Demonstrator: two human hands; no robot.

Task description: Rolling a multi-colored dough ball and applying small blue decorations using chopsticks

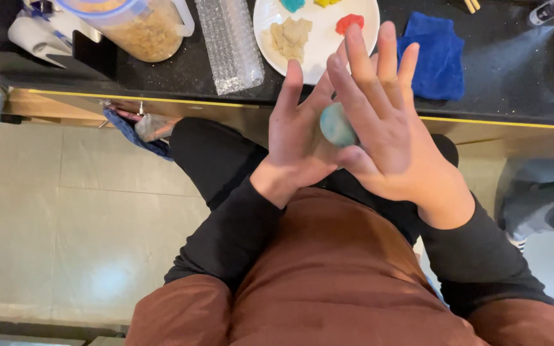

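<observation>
Head view: left hand (299, 144) and right hand (389, 138) press a blue-green dough ball (336, 125).

The blue-green lump (336, 124) is mostly hidden between the palms. Top edge cuts off the white plate (318, 38) and plastic jug (137, 25) — far left's a blur.
</observation>
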